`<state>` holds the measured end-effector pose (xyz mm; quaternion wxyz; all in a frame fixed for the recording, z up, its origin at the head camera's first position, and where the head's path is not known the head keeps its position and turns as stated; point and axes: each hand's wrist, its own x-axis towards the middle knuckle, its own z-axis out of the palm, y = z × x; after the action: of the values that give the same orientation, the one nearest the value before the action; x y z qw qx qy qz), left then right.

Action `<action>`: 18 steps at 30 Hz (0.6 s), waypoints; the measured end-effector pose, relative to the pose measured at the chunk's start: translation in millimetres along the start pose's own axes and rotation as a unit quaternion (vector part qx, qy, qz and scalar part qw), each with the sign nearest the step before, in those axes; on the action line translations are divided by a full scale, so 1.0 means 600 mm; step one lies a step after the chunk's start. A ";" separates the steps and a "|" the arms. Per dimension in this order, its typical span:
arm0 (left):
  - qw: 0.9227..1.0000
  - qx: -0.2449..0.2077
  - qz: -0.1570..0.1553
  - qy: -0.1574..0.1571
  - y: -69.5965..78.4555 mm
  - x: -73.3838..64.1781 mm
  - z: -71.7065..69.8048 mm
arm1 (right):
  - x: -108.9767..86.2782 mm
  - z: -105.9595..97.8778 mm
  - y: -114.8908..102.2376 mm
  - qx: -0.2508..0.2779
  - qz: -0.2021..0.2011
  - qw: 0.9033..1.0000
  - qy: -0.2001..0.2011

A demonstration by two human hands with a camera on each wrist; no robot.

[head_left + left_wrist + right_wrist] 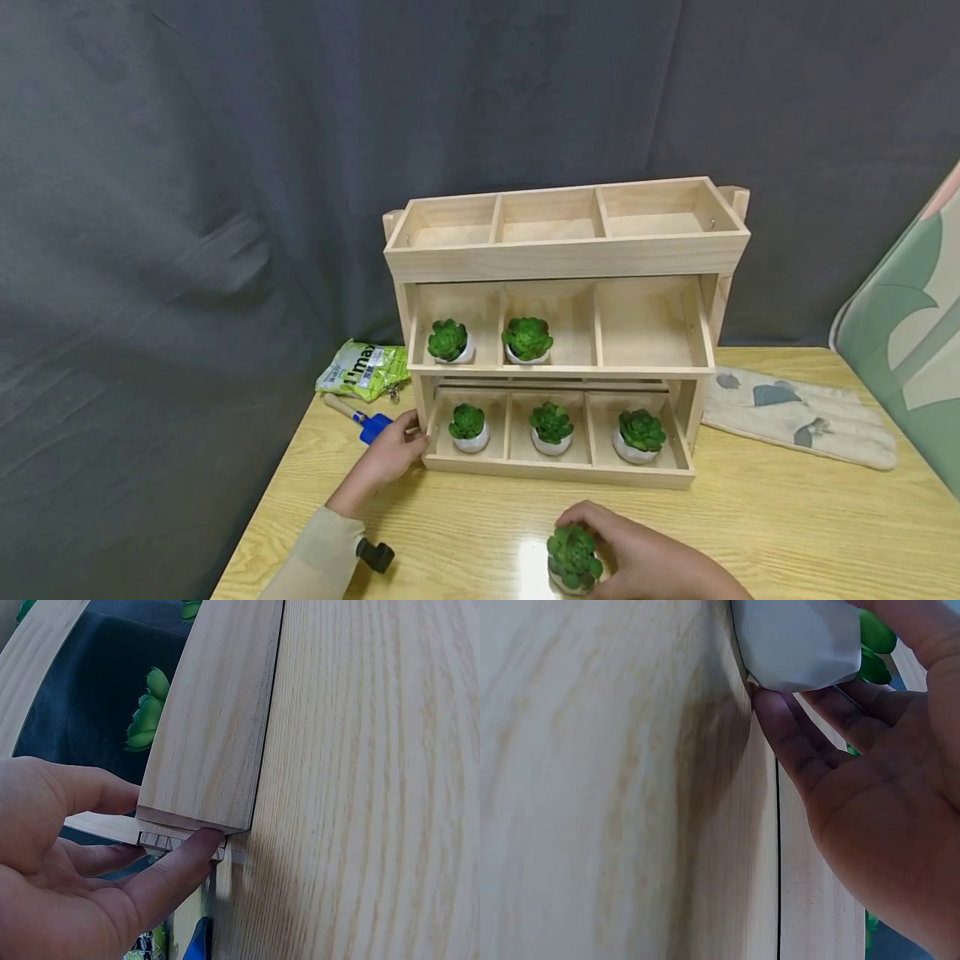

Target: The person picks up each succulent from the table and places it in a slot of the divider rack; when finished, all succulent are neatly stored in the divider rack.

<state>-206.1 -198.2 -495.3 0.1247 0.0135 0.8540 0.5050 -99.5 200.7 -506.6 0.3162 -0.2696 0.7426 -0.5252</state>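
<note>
My right hand (637, 554) holds a small potted succulent (573, 557) with green leaves, near the front of the table. Its white pot (799, 641) lies between my thumb and fingers in the right wrist view, low over the wood; whether it touches the table I cannot tell. My left hand (390, 457) grips the lower left front corner of a three-tier wooden plant stand (562, 471), with fingertips on the front board's end (199, 772). More potted succulents stand in the stand's compartments: three on the bottom tier, two in the middle tier's left and centre.
Left of the stand lie a blue hand trowel (373, 427) with a wooden handle and a green-white plastic bag (363, 369). A patterned cloth glove (802, 412) lies to the right. A dark curtain (480, 100) hangs behind the table (465, 533).
</note>
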 end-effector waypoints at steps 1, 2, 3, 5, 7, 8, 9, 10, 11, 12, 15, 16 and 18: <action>1.000 0.000 -0.001 0.000 0.000 0.000 0.000 | 0.000 0.000 0.001 -0.001 -0.002 1.000 0.000; 1.000 -0.001 -0.002 0.000 -0.001 0.000 0.000 | 0.000 0.001 0.002 -0.002 -0.006 1.000 0.000; 1.000 -0.001 -0.002 -0.001 -0.001 0.000 0.000 | -0.001 0.001 0.002 -0.003 -0.008 1.000 0.001; 1.000 0.000 0.000 -0.002 -0.001 0.000 0.001 | -0.002 0.002 0.003 -0.005 -0.017 1.000 0.002; 1.000 -0.001 0.001 -0.002 -0.001 -0.001 0.001 | -0.002 0.004 0.004 -0.007 -0.026 1.000 0.003; 1.000 -0.001 0.003 -0.002 -0.001 -0.001 0.001 | -0.002 0.004 0.005 -0.003 -0.030 1.000 0.002; 1.000 -0.001 0.004 -0.003 -0.001 -0.001 0.000 | -0.003 0.004 0.005 0.000 -0.033 0.999 0.001; 1.000 -0.001 0.005 -0.003 -0.001 -0.002 0.000 | -0.003 0.005 0.005 0.004 -0.037 0.999 -0.001; 1.000 -0.001 0.005 -0.004 -0.001 -0.002 0.000 | -0.003 0.005 0.005 0.008 -0.039 0.999 -0.004; 1.000 -0.001 0.005 -0.004 -0.001 -0.002 0.000 | -0.003 0.005 0.005 0.013 -0.040 0.999 -0.005; 1.000 -0.002 0.005 -0.004 0.000 -0.002 0.000 | -0.002 0.004 0.005 0.020 -0.040 0.999 -0.007; 1.000 -0.002 0.004 -0.004 0.000 -0.002 0.000 | -0.002 0.004 0.005 0.021 -0.043 0.999 -0.007; 1.000 -0.002 0.004 -0.004 0.000 -0.002 0.000 | -0.001 0.004 0.006 0.019 -0.042 0.999 -0.006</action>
<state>-205.0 -198.4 -495.0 0.1263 0.0186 0.8523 0.5073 -97.2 200.8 -510.6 0.3036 -0.2979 0.7186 -0.5501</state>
